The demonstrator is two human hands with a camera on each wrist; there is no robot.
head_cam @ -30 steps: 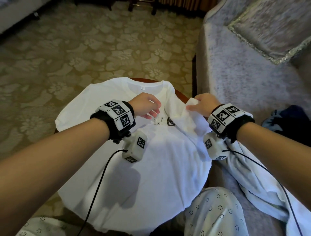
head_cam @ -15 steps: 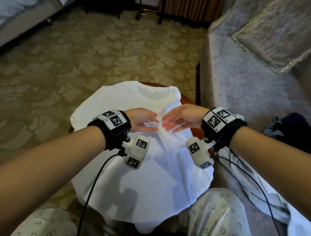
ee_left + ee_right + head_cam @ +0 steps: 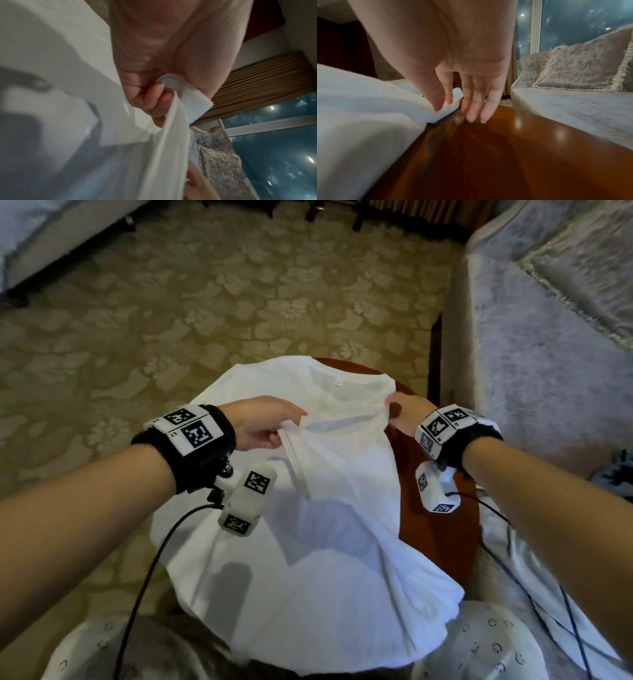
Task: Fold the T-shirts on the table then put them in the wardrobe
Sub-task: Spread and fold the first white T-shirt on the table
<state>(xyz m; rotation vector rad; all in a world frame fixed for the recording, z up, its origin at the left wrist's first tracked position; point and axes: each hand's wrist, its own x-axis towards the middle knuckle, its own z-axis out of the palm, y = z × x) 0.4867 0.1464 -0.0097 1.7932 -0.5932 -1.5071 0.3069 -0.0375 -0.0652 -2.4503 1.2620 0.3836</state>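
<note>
Now the left hand (image 3: 255, 422) pinches the white cotton T-shirt's (image 3: 329, 508) folded sleeve, the right hand (image 3: 407, 414) nips its shoulder edge, collar farthest away on the round red-brown wooden bench (image 3: 435, 508).

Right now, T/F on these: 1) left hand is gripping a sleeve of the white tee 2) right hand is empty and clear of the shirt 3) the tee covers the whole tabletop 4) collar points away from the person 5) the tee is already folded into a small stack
1) True. The left hand pinches the sleeve hem of the white T-shirt.
2) False. The right hand pinches the shirt's edge near the shoulder between thumb and forefinger.
3) False. Bare wood of the table shows on the right side.
4) True. The collar lies at the far edge.
5) False. It is mostly spread out, with one side folded in.
</note>
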